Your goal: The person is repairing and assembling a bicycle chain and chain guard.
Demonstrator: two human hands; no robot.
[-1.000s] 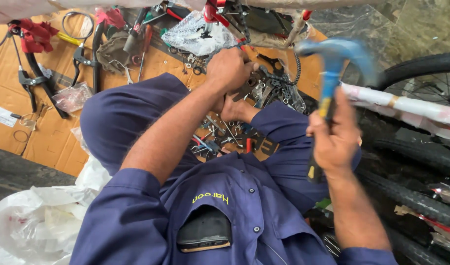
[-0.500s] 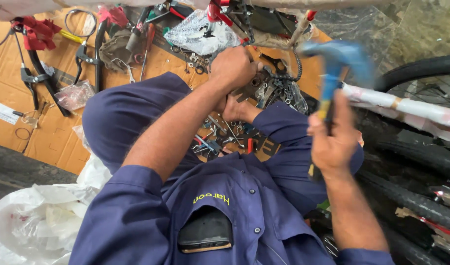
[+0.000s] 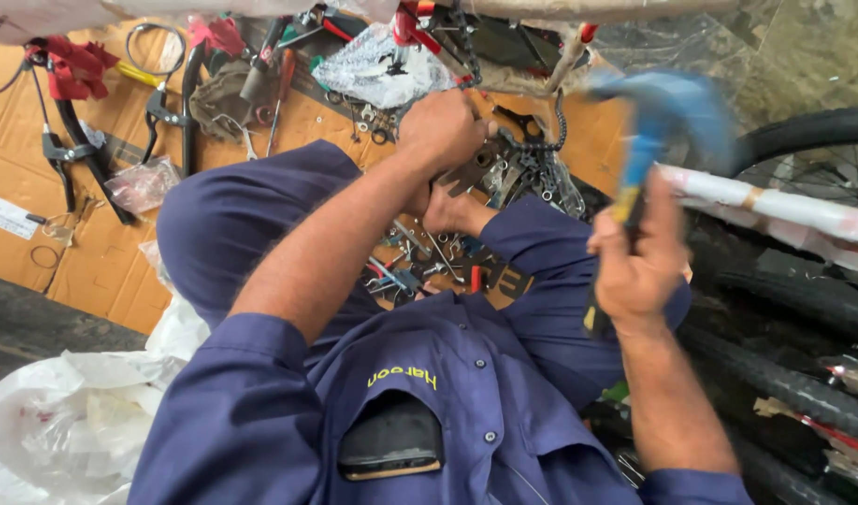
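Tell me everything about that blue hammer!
The hammer has a blue head, blurred in the picture, and a handle that looks blue, yellow and black. It stands nearly upright, raised above the bicycle parts. The right hand grips its handle low down. Nothing else touches it.

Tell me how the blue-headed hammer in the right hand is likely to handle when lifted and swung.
The hammer probably feels top-heavy: its blue head is bulky beside the slim handle. It looks stiff, with a straight shaft and no visible bend. The right hand grips low on the handle, so the head likely pulls hard in a swing; its blur suggests fast motion.
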